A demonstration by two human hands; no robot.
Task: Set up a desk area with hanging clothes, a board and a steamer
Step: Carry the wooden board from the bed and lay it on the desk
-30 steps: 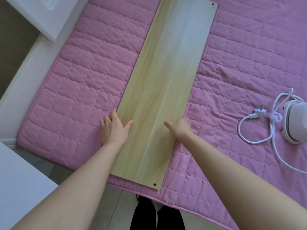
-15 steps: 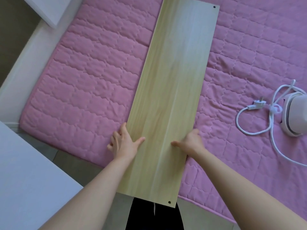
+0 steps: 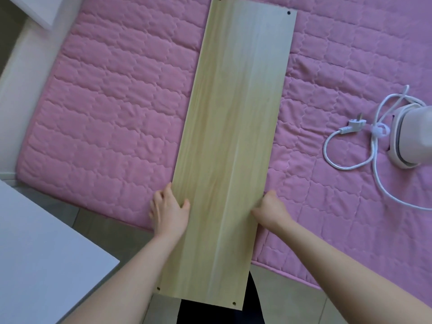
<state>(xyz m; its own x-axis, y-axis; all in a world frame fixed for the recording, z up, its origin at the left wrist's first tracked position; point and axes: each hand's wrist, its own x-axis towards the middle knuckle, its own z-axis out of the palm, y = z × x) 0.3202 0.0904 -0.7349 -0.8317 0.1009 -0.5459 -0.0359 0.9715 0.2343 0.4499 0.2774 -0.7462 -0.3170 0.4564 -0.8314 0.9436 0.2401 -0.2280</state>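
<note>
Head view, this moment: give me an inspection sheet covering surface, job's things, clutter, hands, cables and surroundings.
Surface: pink quilted mattress, bare apart from the items below.
Job's things: wooden board lies lengthwise, near end overhanging the mattress edge; white steamer sits on the quilt at right, partly out of frame. Hanging clothes: nothing seen.
Clutter: nothing seen.
Hands: left hand grips the board's left edge; right hand grips its right edge.
Cables: white cord looped loosely beside the steamer, plug unplugged on the quilt.
Surroundings: white desk corner lower left; tiled floor below.
</note>
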